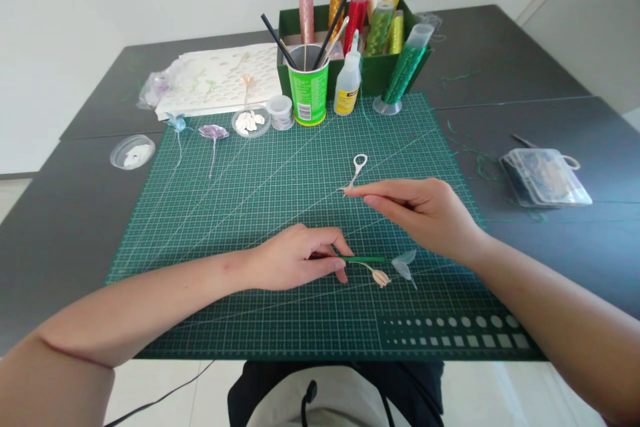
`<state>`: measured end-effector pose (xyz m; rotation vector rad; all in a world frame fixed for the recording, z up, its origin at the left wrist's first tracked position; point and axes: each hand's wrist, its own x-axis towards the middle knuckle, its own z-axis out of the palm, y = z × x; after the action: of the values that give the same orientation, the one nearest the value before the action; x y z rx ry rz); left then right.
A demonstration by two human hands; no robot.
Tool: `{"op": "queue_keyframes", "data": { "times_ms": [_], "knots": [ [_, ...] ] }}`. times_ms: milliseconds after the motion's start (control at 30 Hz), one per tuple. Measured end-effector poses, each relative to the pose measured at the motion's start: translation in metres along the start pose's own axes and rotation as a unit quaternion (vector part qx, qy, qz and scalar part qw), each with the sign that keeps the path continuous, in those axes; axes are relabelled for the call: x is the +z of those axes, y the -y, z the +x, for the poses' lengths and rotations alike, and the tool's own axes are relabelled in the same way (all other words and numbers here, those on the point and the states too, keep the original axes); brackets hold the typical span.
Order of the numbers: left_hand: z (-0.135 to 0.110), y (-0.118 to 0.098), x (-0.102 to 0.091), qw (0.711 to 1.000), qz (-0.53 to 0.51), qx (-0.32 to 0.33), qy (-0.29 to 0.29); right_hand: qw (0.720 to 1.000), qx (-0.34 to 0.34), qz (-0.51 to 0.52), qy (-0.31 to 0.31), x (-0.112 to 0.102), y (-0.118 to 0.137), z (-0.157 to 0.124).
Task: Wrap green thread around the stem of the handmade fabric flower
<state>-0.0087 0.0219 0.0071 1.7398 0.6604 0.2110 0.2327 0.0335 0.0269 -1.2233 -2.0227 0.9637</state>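
Observation:
My left hand is closed around a green thread-wrapped flower stem, held low over the green cutting mat. At the stem's right end are pale, see-through leaves. A cream flower bud on a thin stalk hangs just below them, coming from the same fingers. My right hand stretches leftward above the mat, its index fingertip at the small white-handled scissors. One finger loop of the scissors shows; the fingertip partly covers their blades. The thumb is apart from that fingertip.
Behind the mat's middle stand a green can with sticks, a glue bottle, and a green box of thread spools. Finished-looking blue and purple flowers lie left, near dishes of white petals. A clear plastic case sits right.

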Motion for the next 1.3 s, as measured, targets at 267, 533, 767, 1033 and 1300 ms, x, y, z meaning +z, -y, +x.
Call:
{"op": "queue_keyframes", "data": {
  "times_ms": [267, 533, 767, 1033, 1300],
  "knots": [
    [-0.001, 0.001, -0.001, 1.0, 0.012, 0.012, 0.015, 1.0, 0.005, 0.003, -0.007, 0.001, -0.001, 0.003],
    [0.0, -0.002, -0.003, 0.999, 0.026, 0.024, 0.025, 1.0, 0.006, 0.012, -0.012, 0.001, -0.002, 0.003],
    [0.0, 0.001, -0.001, 1.0, 0.008, 0.029, 0.01, 1.0, 0.006, 0.009, 0.002, 0.002, -0.004, 0.004],
    [-0.001, 0.003, 0.003, 0.997, -0.075, -0.005, -0.016, 1.0, 0.0, 0.01, 0.028, 0.005, -0.015, 0.008],
    [-0.001, 0.004, 0.002, 0.997, -0.073, 0.002, -0.012, 0.998, 0.013, -0.018, 0.063, 0.007, -0.024, 0.009]
  ]
}}
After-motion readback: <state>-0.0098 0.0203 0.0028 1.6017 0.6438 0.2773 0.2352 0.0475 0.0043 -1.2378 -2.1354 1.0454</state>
